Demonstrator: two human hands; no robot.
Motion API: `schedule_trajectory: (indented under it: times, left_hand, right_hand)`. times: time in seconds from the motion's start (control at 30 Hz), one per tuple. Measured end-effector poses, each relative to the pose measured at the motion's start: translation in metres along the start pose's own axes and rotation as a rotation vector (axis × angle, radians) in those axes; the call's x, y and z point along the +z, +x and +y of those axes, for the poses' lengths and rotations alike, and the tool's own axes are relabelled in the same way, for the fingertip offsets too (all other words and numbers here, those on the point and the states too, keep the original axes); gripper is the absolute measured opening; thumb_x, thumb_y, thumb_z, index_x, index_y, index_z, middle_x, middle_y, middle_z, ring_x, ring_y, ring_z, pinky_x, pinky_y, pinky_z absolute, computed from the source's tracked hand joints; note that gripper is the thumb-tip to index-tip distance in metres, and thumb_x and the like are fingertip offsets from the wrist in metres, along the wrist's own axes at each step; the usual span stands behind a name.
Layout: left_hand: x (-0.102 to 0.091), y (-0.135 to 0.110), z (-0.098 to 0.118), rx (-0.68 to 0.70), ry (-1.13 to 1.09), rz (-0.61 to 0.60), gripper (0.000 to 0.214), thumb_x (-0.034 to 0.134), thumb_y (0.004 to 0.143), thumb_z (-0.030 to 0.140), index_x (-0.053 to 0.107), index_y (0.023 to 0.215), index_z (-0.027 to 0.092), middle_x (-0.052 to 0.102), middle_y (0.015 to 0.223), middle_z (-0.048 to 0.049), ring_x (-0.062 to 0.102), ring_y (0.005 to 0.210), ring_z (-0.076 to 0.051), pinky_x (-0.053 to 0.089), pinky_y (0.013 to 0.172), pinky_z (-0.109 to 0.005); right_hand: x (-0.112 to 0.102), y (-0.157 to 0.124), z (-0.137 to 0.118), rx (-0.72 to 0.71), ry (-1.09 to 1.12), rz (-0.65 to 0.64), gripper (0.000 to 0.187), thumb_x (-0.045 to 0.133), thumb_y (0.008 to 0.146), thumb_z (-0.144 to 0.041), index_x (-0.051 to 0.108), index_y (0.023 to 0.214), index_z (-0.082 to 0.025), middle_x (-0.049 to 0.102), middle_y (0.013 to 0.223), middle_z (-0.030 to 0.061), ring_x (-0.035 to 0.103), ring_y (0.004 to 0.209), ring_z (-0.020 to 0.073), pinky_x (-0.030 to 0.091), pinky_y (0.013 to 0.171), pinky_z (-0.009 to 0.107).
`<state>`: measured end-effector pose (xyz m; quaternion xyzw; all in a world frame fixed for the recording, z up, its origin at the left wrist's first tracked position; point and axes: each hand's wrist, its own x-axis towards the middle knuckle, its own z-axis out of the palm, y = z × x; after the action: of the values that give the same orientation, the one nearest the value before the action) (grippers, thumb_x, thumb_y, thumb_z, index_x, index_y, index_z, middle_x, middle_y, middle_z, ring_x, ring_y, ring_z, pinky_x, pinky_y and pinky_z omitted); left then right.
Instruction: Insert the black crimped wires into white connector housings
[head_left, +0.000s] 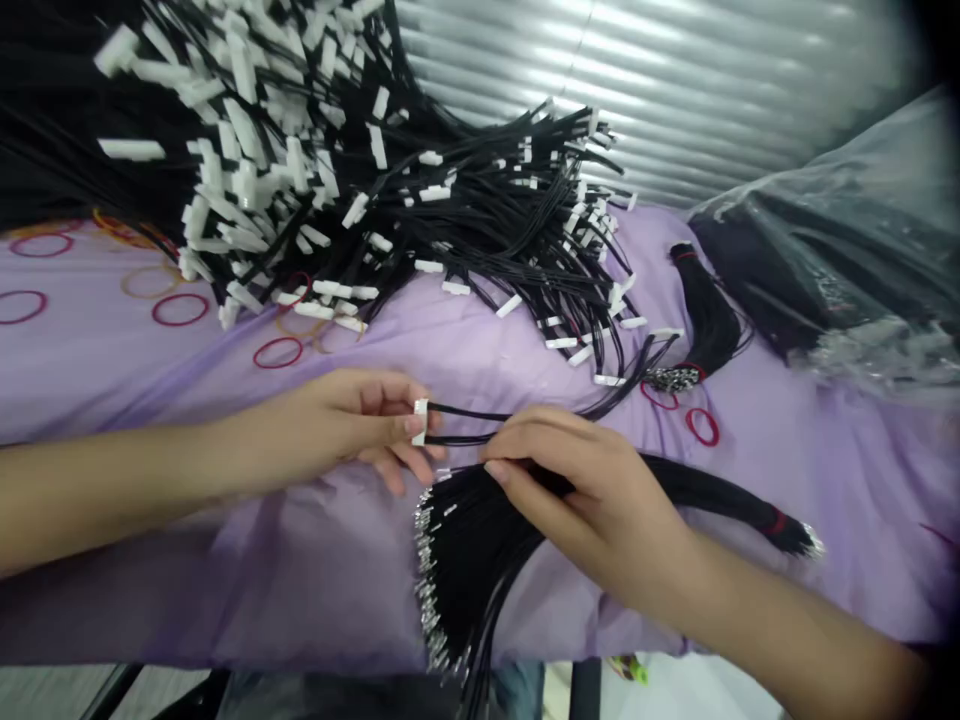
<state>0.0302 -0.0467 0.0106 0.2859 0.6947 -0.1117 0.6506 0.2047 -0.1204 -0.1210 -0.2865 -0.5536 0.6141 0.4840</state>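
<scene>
Two hands: left hand (pixel 322 430) and right hand (pixel 592 500), both bare, held just above a purple cloth (pixel 480 340).
Left fingers (pixel 382 398): clenched, thumb and fingertips pinching a white connector (pixel 421 422) by its sides.
Right fingers (pixel 540 440): curled over the top of a wire bundle, thumb and index close together; how firm the grip is, cannot tell.
Connector: stands on end in the left hand, above the cloth, between both hands.
Wires: two black wires (pixel 465 412) run right from the connector and reach the right index finger.
Bundle: black wire bundle (pixel 480 560) lies on the cloth under the right hand, fanned out, crimped metal terminals (pixel 427 580) along its left end, red band (pixel 776 522) near its far right end.
Small bundle: second black bundle (pixel 709 320) on the cloth, upper right of the hands, tied with red, silver tips at its lower end.
Heap: large pile of black wires with white connectors (pixel 420 200) across the back of the cloth, well apart from the hands.
Bands: red and orange rubber bands (pixel 180 310) lie loose on the cloth, left side; more (pixel 702 427) sit near the small bundle.
Bag: clear plastic bag (pixel 825 260) at right, black wires inside.
Behind: corrugated metal wall (pixel 637 90).
Below: black metal frame (pixel 585 690) under the cloth edge.
</scene>
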Motion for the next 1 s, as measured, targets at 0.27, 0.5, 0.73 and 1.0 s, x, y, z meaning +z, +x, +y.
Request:
schedule_trajectory:
  times: [0.27,0.5,0.73,1.0]
  left_hand:
    - [-0.002,0.0,0.004,-0.008,-0.034,0.001,0.006,0.055,0.085,0.011,0.058,0.08,0.012,0.071,0.077,-0.0042,0.068,0.068,-0.014,0.055,0.062,-0.02]
    - [0.003,0.002,0.009,-0.029,0.047,0.001,0.009,0.053,0.083,0.007,0.062,0.08,0.009,0.071,0.074,-0.005,0.071,0.068,-0.015,0.056,0.063,-0.021]
    - [0.004,0.007,0.012,-0.075,0.031,0.016,0.016,0.049,0.083,0.006,0.062,0.075,0.008,0.072,0.069,-0.0063,0.071,0.062,-0.016,0.056,0.059,-0.021]
    - [-0.003,0.006,0.006,-0.036,0.11,-0.043,0.009,0.056,0.081,0.017,0.06,0.08,0.009,0.073,0.074,-0.0031,0.072,0.068,-0.018,0.057,0.062,-0.024]
  right_hand:
    - [-0.01,0.019,-0.024,0.146,-0.25,-0.048,0.014,0.057,0.078,-0.009,0.061,0.068,-0.018,0.059,0.062,-0.0028,0.051,0.056,0.0093,0.039,0.053,0.024]
    - [-0.001,0.028,-0.011,0.198,-0.12,-0.084,0.014,0.06,0.078,-0.007,0.068,0.071,-0.018,0.064,0.066,-0.0042,0.057,0.06,0.0075,0.043,0.058,0.02]
    - [0.003,0.023,-0.005,0.281,-0.054,-0.032,0.013,0.062,0.075,-0.007,0.072,0.074,-0.016,0.068,0.07,-0.0038,0.061,0.065,0.0061,0.044,0.06,0.017]
    - [0.008,0.024,-0.002,0.309,-0.017,-0.014,0.013,0.063,0.072,-0.006,0.07,0.067,-0.016,0.063,0.061,-0.0056,0.053,0.055,0.0038,0.038,0.052,0.017]
